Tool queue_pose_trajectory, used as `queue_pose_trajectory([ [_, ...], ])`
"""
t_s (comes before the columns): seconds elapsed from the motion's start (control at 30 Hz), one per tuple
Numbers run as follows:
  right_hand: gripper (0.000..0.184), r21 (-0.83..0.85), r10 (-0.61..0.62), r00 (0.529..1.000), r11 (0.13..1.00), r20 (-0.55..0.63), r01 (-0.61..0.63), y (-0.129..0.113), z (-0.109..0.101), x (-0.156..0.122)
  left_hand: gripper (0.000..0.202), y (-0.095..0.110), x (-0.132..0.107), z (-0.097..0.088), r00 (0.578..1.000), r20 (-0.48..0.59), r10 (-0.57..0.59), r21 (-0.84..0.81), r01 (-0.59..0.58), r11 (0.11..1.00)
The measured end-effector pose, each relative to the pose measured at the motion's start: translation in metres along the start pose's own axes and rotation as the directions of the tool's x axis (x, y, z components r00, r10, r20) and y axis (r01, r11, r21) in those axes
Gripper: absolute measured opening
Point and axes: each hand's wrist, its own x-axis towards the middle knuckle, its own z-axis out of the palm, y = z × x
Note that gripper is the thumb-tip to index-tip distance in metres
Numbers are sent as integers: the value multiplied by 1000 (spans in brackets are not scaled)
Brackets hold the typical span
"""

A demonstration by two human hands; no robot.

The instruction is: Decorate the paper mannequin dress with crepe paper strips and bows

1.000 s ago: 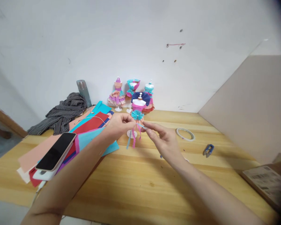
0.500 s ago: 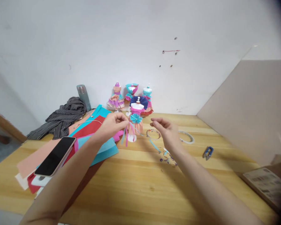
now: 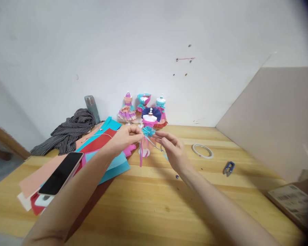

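Note:
My left hand (image 3: pixel 129 136) pinches thin paper strips (image 3: pixel 141 153), pink and pale blue, which dangle from its fingertips. Close by on the right is my right hand (image 3: pixel 173 147), thumb and fingers drawn together; what lies between them is too small to make out. A pale blue strip runs from the left fingertips to just below the right fingers. Directly behind both hands stands a small dress form (image 3: pixel 150 118) with a navy pleated collar, a pink bodice and a blue paper rosette (image 3: pixel 148 131). Its lower part is partly covered by my hands.
Several dressed forms (image 3: pixel 127 109) line the wall. At left are coloured paper sheets (image 3: pixel 102 141), a phone (image 3: pixel 61 173), a striped cloth (image 3: pixel 74 128) and a flask (image 3: pixel 92 107). At right are a tape roll (image 3: pixel 202 151), blue thread snips (image 3: pixel 229 168) and a cardboard box (image 3: pixel 289 201).
My right hand has moved left to the strips beside my left hand, its fingers closing together. The wire ring and scraps on the table are now mostly hidden behind it.

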Motion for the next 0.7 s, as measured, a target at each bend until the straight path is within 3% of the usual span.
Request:
queue_pose_trajectory([
  [0.1, 32, -191, -141, 989, 973, -42, 130, -8, 0, -5, 11, 3, -1, 3, 999, 36, -34, 28, 33, 999],
  [0.27, 19, -507, -239, 967, 825, 86, 249, -17, 8, -12, 9, -3, 1, 10, 996, 10, -85, 64, 84, 994],
  [0.4, 27, -557, -348, 927, 747, 138, 363, -8, 15, -15, 9, -13, -1, 13, 994, 29, -105, 16, 105, 994],
  [0.5, 32, -613, -541, 824, 598, 167, 517, -3, 16, -20, 13, -15, -5, 13, 992, 30, -122, -33, 123, 992],
  [0.57, 31, -636, -608, 778, 539, 160, 552, -5, 16, -23, 16, -14, -7, 12, 990, 32, -137, -55, 138, 989],
  [0.7, 31, -606, -585, 782, 548, 215, 576, -15, 16, -24, 21, -11, -10, 10, 978, 92, -187, -68, 194, 979],
])
